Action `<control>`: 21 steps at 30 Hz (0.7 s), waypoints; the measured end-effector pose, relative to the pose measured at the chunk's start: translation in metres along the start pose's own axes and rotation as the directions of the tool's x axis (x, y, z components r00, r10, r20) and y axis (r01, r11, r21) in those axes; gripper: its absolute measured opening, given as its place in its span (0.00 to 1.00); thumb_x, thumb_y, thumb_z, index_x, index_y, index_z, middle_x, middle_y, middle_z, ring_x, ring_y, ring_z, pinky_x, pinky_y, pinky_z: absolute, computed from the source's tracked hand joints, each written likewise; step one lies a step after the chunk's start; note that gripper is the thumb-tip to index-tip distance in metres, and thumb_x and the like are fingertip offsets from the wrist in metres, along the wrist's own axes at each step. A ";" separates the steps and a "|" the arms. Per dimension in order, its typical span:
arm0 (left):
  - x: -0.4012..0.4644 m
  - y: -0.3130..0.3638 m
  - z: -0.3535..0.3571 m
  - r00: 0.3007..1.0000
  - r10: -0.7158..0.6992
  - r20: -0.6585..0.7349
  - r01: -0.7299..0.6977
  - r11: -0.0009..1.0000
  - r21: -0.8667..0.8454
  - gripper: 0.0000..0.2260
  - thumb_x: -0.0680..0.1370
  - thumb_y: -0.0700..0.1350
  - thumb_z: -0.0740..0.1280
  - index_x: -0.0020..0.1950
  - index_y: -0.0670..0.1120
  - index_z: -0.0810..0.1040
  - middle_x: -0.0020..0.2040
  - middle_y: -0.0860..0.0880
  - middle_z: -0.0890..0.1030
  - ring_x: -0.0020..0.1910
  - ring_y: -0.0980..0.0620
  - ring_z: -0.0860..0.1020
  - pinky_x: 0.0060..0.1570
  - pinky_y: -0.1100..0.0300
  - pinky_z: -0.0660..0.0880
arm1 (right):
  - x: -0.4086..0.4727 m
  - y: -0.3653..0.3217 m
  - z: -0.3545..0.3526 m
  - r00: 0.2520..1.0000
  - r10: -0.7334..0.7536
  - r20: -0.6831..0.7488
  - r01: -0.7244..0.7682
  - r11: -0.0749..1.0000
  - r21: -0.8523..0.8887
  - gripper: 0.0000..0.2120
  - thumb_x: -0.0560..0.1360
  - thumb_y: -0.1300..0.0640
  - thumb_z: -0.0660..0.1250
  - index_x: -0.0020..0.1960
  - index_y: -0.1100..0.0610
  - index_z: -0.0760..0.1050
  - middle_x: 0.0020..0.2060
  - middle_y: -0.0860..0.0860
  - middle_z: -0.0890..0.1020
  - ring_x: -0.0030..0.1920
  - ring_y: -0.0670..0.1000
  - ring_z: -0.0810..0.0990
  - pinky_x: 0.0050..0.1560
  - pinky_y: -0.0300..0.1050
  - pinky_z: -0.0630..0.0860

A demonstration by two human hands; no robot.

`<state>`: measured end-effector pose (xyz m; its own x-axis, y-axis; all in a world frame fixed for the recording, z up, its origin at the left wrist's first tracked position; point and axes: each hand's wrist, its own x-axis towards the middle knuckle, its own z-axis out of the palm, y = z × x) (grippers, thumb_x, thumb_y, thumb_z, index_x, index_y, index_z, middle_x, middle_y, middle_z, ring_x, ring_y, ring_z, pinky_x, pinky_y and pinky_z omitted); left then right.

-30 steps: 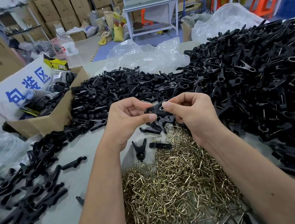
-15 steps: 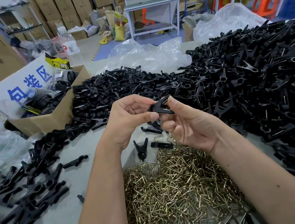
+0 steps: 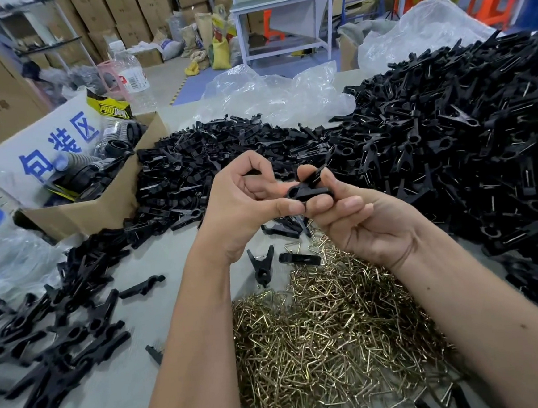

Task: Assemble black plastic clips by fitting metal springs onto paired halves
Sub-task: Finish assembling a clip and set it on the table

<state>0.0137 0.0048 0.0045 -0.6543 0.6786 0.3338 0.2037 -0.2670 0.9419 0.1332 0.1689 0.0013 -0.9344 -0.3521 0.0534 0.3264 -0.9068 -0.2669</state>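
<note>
A black plastic clip [image 3: 308, 189] is held in the air between both hands, above the table's middle. My left hand [image 3: 245, 205] pinches its near end with thumb and curled fingers. My right hand [image 3: 359, 222], palm turned up, pinches the clip's far end between thumb and forefinger, its other fingers loosely curled. Below the hands lies a heap of brass-coloured metal springs [image 3: 329, 334]. A finished clip [image 3: 261, 265] and a single half [image 3: 299, 258] lie on the table just past the springs.
A huge pile of black clips [image 3: 469, 143] fills the right side, a flatter pile of halves [image 3: 212, 156] the middle back, and more clips [image 3: 52, 333] lie at the left. A cardboard box [image 3: 91, 208] stands at left. Clear plastic bags [image 3: 271, 91] lie behind.
My right hand has turned palm up and opened its lower fingers, keeping a pinch on the clip. The clip has tilted and both hands have risen a little.
</note>
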 end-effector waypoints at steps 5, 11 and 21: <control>0.002 -0.002 0.004 0.999 0.023 -0.028 -0.020 0.996 0.087 0.23 0.60 0.42 0.84 0.47 0.45 0.75 0.39 0.44 0.87 0.44 0.47 0.87 0.46 0.50 0.83 | -0.002 -0.006 0.000 0.992 -0.058 -0.108 0.052 0.997 -0.053 0.10 0.75 0.67 0.72 0.57 0.64 0.81 0.35 0.62 0.76 0.24 0.49 0.79 0.20 0.37 0.76; -0.005 0.002 -0.022 0.981 -0.180 0.076 0.151 0.945 0.290 0.29 0.59 0.45 0.86 0.57 0.52 0.81 0.53 0.49 0.87 0.56 0.52 0.84 0.49 0.57 0.81 | 0.001 -0.006 -0.001 0.975 -0.124 -0.187 0.088 0.978 -0.190 0.09 0.74 0.62 0.69 0.53 0.62 0.83 0.34 0.57 0.75 0.23 0.43 0.75 0.21 0.31 0.73; -0.004 -0.014 -0.016 0.962 -0.269 -0.042 0.231 0.728 0.646 0.29 0.61 0.47 0.87 0.47 0.76 0.79 0.53 0.61 0.81 0.49 0.64 0.79 0.47 0.67 0.76 | 0.003 -0.006 -0.004 0.951 -0.166 -0.262 0.094 0.959 -0.267 0.08 0.78 0.62 0.66 0.48 0.63 0.84 0.33 0.56 0.74 0.21 0.42 0.72 0.19 0.30 0.71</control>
<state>0.0014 -0.0050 -0.0106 -0.7149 0.6960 0.0668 0.4671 0.4043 0.7863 0.1277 0.1736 -0.0007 -0.9798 -0.1230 -0.1575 0.1872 -0.8407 -0.5081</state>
